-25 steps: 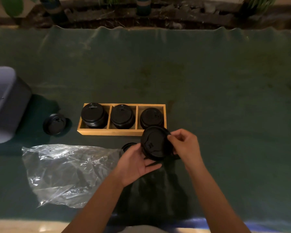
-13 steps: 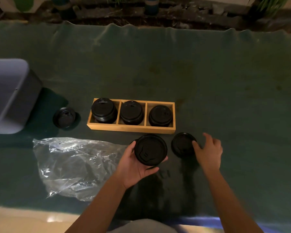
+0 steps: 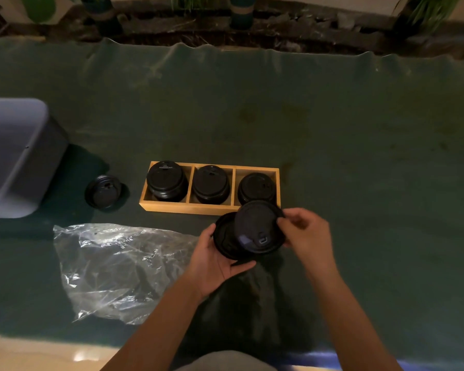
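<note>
Two held lids (image 3: 259,226) (image 3: 223,238), four lid stacks (image 3: 166,180) (image 3: 210,184) (image 3: 256,186) (image 3: 104,192), one tray (image 3: 185,209)

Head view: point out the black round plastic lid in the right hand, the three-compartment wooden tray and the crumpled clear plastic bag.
Black round plastic lid (image 3: 255,226), head view, centre of its face.
Three-compartment wooden tray (image 3: 188,209), head view, front wall.
Crumpled clear plastic bag (image 3: 113,263), head view, middle of the film.

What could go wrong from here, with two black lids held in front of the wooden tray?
1. The right hand pinches the upper lid only at its rim; it may slip and fall.
2. The lower lid rests in the half-open left hand and could drop too.
3. Both lids hang close to the wooden tray, so a quick move might knock its nearest stack.
</note>
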The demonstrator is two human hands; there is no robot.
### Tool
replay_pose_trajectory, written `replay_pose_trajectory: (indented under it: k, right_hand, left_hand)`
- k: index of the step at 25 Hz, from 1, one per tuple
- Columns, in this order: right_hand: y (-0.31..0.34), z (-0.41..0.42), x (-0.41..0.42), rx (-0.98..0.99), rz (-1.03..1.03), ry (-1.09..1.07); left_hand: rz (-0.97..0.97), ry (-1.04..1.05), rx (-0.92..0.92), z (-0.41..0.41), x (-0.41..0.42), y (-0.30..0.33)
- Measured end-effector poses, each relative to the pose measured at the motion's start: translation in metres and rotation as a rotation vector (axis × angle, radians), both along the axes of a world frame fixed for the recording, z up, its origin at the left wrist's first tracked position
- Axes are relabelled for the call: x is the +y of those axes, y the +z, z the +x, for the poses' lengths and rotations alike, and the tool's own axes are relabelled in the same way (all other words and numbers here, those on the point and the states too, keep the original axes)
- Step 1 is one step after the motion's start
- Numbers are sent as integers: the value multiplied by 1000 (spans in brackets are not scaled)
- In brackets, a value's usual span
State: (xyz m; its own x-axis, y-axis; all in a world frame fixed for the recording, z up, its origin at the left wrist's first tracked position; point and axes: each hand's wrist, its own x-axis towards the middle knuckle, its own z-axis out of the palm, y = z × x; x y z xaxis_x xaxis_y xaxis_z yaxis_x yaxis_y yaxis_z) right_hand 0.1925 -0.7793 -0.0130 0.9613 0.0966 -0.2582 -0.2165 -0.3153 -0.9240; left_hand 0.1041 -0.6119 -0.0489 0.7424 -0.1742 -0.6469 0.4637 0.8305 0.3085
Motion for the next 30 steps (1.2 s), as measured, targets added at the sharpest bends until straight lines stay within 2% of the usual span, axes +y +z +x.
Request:
replay_pose_trajectory:
  k: [3, 7, 10, 13, 16, 19, 20, 22, 23, 24, 26, 28, 30]
  right_hand:
    - [-8, -8, 25, -51, -231, 135]
    - [-20, -10, 28, 29, -264, 189]
    - [-16, -11, 33, -69, -295, 227]
    - [-16, -8, 42, -209, -350, 333]
    - [-19, -7, 52, -299, -438, 368]
    - [-24, -8, 67, -320, -410, 434]
    - [-28, -7, 69, -281, -341, 431]
    - [-35, -2, 67, -79, -170, 313]
    - [-43, -1, 63, 9, -164, 236]
    - [-52, -2, 58, 52, -254, 203]
    - [-68, -13, 55, 69, -508, 286]
    - [-80, -25, 61, 60, -580, 344]
    - [-83, -27, 67, 52, -575, 315]
  left_hand:
    - [67, -48, -6, 1, 0, 1]
    - [178, -156, 56, 0, 13, 10]
    - [343, -193, 55, 1, 23, 18]
    - [497, -124, -20, 2, 31, 21]
    - [557, -101, -37, 2, 41, 25]
    - [608, -127, -60, -2, 50, 23]
    - [615, -95, -53, -4, 53, 22]
    - [580, -11, -32, -9, 63, 20]
    - [557, 24, -27, -12, 69, 19]
    - [541, 58, -24, -15, 75, 18]
    - [524, 117, -9, -20, 85, 16]
    - [532, 164, 13, -25, 93, 13]
    - [551, 185, 19, -28, 98, 13]
